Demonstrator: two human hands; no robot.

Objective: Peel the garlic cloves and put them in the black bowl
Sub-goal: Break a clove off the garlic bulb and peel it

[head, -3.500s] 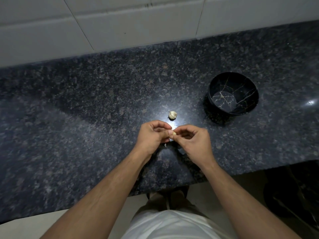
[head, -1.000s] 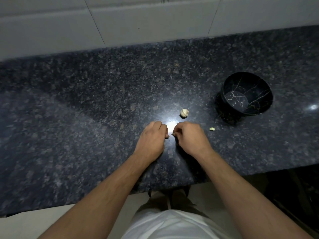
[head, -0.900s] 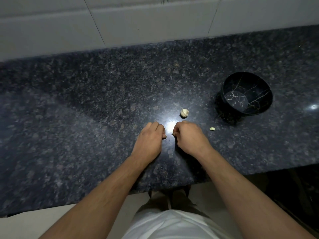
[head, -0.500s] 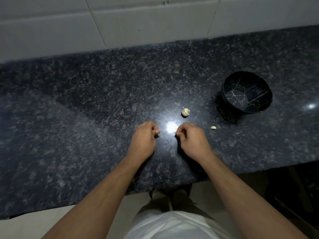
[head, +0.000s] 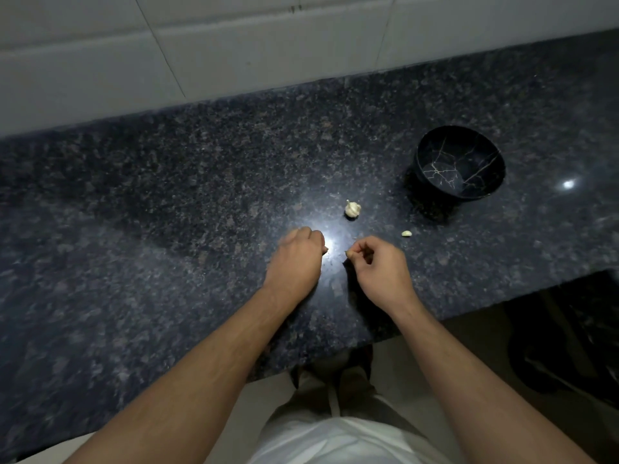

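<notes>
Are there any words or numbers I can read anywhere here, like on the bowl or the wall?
None. The black bowl has only thin pale crack-like lines, not letters. The wall tiles and the speckled countertop carry no writing, and the garlic has no label.

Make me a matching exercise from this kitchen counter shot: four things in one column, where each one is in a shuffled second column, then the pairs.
Things
1. black bowl
2. garlic bulb
3. loose clove
4. right hand

Places
A. alone on the counter, between the right hand and the bowl
B. far right, upright
C. nearest the counter's front edge, fingers curled
D. just beyond the light glare

Pairs: 1-B, 2-D, 3-A, 4-C
</notes>
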